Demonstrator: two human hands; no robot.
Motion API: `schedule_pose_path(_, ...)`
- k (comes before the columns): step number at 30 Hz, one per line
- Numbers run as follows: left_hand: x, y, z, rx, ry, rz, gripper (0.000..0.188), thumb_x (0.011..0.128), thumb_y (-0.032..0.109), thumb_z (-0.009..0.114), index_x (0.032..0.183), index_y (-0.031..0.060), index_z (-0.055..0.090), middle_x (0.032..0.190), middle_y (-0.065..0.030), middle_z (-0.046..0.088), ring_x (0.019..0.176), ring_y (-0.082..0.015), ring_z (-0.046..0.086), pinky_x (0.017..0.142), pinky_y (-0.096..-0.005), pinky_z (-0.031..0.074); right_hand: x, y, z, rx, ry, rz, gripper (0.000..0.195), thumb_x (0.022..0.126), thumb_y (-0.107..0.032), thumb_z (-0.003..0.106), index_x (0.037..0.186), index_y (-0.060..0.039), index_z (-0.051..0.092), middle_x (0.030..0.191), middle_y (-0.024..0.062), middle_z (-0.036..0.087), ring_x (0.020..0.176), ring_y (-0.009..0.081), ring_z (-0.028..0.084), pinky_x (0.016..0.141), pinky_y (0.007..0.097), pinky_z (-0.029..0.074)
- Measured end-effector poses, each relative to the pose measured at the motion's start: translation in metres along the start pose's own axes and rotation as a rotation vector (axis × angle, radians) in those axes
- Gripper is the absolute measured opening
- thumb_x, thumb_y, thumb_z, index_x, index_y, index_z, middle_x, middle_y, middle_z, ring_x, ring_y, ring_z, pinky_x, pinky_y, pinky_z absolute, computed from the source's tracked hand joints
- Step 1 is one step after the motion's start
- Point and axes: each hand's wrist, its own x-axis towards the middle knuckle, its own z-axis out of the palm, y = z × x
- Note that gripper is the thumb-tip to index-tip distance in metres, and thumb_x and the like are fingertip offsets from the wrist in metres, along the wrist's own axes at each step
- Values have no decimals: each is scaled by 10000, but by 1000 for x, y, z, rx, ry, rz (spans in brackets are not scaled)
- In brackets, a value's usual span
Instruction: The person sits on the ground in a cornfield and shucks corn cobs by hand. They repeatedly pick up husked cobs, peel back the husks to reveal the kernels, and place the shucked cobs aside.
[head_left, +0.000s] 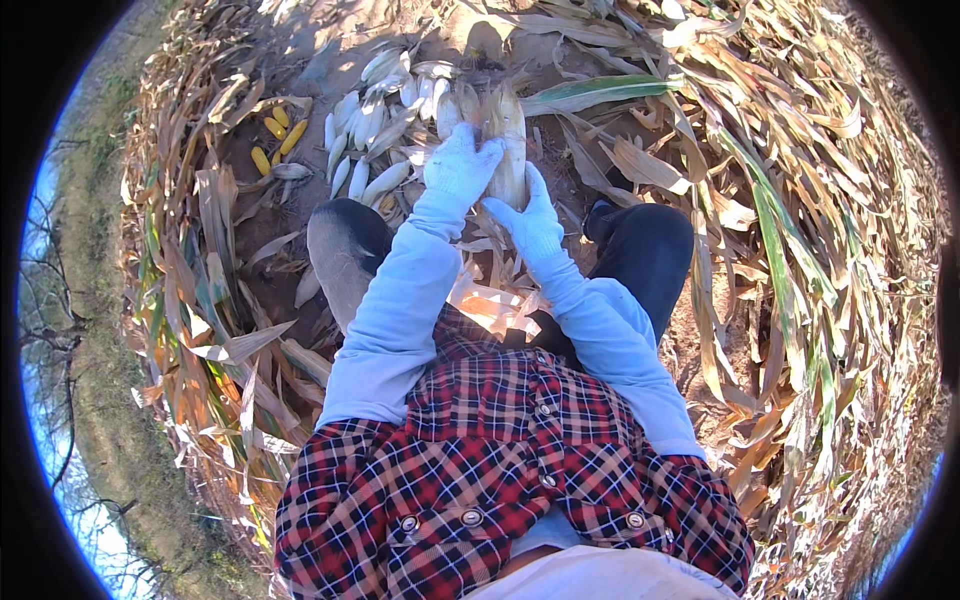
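Observation:
Both of my hands wear white gloves. My right hand (529, 214) grips the lower end of a corn ear in dry husk (510, 150), thumb on one side and fingers on the other. My left hand (463, 165) is against the ear's left side, higher up; whether its fingers close on the husk cannot be told. Just beyond my left hand stands another husk-covered piece (448, 116), partly hidden. To the left, a pile of pale husked-over corn ears (367, 124) lies on the soil, with several bare yellow corn cobs (292, 137) farther left.
Dry corn stalks and leaves (810, 187) heap up on the right, and more stalks (217, 300) line the left. A green leaf (600, 91) reaches in beyond the ear. My bent knees (349, 232) flank my arms, with loose husks (495, 300) between them.

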Motion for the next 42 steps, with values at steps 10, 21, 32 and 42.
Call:
schedule_pose_path(10, -41, 0, 24, -343, -31, 141, 396, 935, 350, 675, 1106, -4, 632, 1022, -203, 712, 952, -335, 693, 851, -419, 529, -8, 45, -12, 978, -191, 287, 669, 1033, -470, 594, 1546, -83, 409, 1457, 98, 535, 1306, 240, 539, 1118, 380, 430)
schedule_pose_path(21, -74, -7, 2, -1006, -251, 67, 162, 1006, 81, 639, 1167, 60, 639, 906, -5, 673, 706, -61, 595, 603, -227, 497, 21, 17, -18, 925, 103, 195, 595, 941, -506, 714, 1332, -85, 560, 1139, 136, 626, 955, 291, 628, 923, 488, 549)
schedule_pose_path(32, -98, -110, 69, -957, -395, -665, 199, 927, 145, 654, 1080, 18, 640, 773, -84, 656, 625, -193, 643, 561, -346, 539, 69, 40, -51, 1308, 348, 205, 677, 922, -640, 631, 1323, -109, 507, 997, 162, 609, 773, 330, 625, 732, 609, 602)
schedule_pose_path(42, -55, -55, 55, -492, 61, -16, 711, 921, 296, 764, 1481, -25, 465, 1447, -180, 574, 1303, -282, 578, 1112, -373, 441, 59, 60, -48, 829, 413, -56, 512, 1002, -417, 630, 1348, -76, 469, 1044, 174, 644, 795, 309, 691, 758, 505, 632)
